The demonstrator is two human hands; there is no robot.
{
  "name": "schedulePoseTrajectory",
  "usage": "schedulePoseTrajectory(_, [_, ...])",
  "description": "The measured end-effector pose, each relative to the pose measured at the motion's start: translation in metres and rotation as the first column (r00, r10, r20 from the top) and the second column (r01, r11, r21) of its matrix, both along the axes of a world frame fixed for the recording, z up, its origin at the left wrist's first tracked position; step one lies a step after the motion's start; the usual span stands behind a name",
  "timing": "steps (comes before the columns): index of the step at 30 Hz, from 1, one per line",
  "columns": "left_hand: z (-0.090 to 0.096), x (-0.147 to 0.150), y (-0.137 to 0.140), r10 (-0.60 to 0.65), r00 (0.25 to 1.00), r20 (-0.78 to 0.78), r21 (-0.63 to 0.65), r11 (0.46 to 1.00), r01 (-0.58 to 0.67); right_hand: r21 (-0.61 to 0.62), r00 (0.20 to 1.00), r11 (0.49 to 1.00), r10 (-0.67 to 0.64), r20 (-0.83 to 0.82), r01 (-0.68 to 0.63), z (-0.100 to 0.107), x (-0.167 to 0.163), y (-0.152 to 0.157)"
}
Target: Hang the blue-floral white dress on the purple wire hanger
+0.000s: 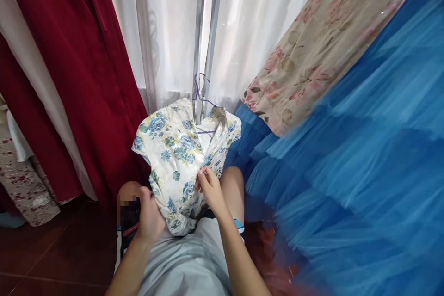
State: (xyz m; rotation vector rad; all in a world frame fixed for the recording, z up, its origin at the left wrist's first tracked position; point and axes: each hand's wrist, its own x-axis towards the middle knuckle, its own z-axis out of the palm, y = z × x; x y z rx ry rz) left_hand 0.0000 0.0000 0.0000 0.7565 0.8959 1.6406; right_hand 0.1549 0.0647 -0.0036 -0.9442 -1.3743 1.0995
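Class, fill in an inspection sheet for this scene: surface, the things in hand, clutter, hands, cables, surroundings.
Surface: dark reddish floor; the person's lap in grey shorts.
Things in hand: white garment with blue flowers on a purple hanger.
Clutter: dark object by the left knee, partly blurred, cannot tell what.
Hands: left hand grips the garment's lower edge; right hand pinches its front.
Cables: nothing seen.
Surroundings: red curtain, white sheer curtain, metal pole, pink floral fabric, blue tulle.
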Motion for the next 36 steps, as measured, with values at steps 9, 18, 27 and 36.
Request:
schedulePoseTrajectory(9, [-0.034, -0.039, 0.036, 0.526, 0.731, -0.434, 0.205, 0.848, -0.488, 0.074, 0.995, 0.992, -0.099, 0.002, 0.099, 0.007, 0.009, -0.008])
schedulePoseTrajectory(18, [-0.017, 0.029, 0.032, 0.204, 0.586, -0.784, 0.298, 0.952, 0.068, 0.151, 0.914, 0.982, 0.042, 0.403, -0.112, 0.034, 0.008, -0.026])
schedulePoseTrajectory(27, [-0.008, 0.017, 0.03, 0.129, 0.426, -0.895, 0.227, 0.955, 0.189, 0.528, 0.723, 0.849, -0.361, 0.589, -0.006, 0.123, 0.014, 0.07])
schedulePoseTrajectory(36, [-0.007, 0.011, 0.047, 0.078, 0.24, -0.968, 0.156, 0.932, 0.328, 0.643, 0.723, 0.75, -0.529, 0.444, 0.155, 0.189, -0.004, 0.128])
